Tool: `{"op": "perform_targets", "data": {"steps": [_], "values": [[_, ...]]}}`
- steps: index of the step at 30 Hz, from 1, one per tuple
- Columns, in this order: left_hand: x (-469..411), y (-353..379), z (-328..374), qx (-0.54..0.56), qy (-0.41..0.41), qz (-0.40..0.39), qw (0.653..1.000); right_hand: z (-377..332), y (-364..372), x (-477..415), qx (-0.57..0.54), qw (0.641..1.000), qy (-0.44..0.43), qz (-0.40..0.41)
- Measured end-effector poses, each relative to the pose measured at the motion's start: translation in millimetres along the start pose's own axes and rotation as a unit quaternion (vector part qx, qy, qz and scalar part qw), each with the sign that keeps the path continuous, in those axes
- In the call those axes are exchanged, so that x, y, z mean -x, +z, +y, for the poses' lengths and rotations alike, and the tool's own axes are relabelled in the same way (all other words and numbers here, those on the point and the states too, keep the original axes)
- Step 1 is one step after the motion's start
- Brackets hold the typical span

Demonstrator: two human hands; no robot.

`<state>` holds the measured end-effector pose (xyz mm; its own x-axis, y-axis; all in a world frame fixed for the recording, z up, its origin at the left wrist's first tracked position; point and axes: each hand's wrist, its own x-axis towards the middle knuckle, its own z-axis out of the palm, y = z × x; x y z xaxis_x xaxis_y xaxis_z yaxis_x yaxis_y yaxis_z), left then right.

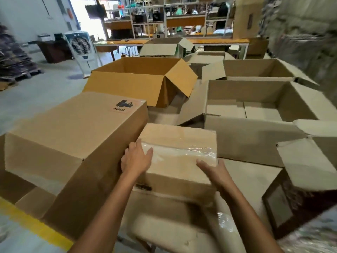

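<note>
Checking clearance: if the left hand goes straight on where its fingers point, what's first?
The left hand already touches the taped box, so it would slide along its top. Beyond the far edge, probably the flattened cardboard; depth is unclear.

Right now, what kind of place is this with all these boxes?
Probably a warehouse or packing workshop: open cardboard cartons stand all around, shelving racks line the back, and the left hand and right hand hold a taped box.

Left hand (135, 158) and right hand (214, 173) hold the taped box (179, 161) between them.
</note>
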<state>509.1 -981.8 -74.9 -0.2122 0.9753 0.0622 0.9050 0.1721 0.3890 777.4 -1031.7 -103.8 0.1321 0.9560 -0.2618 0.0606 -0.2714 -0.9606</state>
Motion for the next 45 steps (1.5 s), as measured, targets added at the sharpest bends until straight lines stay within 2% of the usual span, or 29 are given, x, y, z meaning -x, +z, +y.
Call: {"op": "perform_targets", "data": {"steps": [4, 8, 12, 19, 23, 27, 32, 35, 38, 42, 45], "values": [[-11.9, 9.1, -2.5, -0.017, -0.017, 0.007, 1.0, 3.1, -4.6, -5.5, 0.0, 0.999, -0.035, -0.032], [-11.1, 8.2, -3.4, -0.012, -0.011, 0.005, 1.0, 2.3, -2.9, -0.2, -0.041, 0.999, -0.03, -0.016], [12.2, 7.0, -11.0, 0.043, -0.014, 0.064, 0.997, 11.2, 0.2, 16.8, -0.056, 0.997, -0.057, 0.022], [84.1, 12.6, -39.2, 0.154, -0.019, 0.177, 0.972, 45.9, 3.8, 75.6, -0.025, 0.989, -0.145, 0.009], [100.0, 11.2, -51.3, 0.264, -0.04, 0.154, 0.951, 50.1, 2.8, 97.0, 0.009, 0.985, -0.174, -0.008], [114.0, 11.6, -49.6, 0.33, -0.037, 0.133, 0.934, 47.9, 1.3, 108.4, 0.075, 0.983, -0.165, 0.029], [131.5, 16.5, -52.3, 0.382, -0.044, 0.105, 0.917, 52.1, 0.4, 129.9, 0.09, 0.981, -0.157, 0.072], [148.2, 26.4, -57.3, 0.39, -0.045, 0.087, 0.916, 62.9, -0.9, 141.9, 0.087, 0.984, -0.116, 0.104], [161.7, 41.3, -63.6, 0.397, -0.049, 0.026, 0.916, 74.1, -2.5, 153.5, 0.078, 0.981, -0.06, 0.165], [166.8, 23.6, -70.0, 0.508, -0.021, -0.014, 0.861, 68.5, -10.3, 166.6, -0.016, 0.983, -0.063, 0.171], [153.3, -18.5, -58.5, 0.557, 0.023, 0.064, 0.828, 34.8, -23.5, 172.8, -0.068, 0.959, -0.117, 0.249]]}}
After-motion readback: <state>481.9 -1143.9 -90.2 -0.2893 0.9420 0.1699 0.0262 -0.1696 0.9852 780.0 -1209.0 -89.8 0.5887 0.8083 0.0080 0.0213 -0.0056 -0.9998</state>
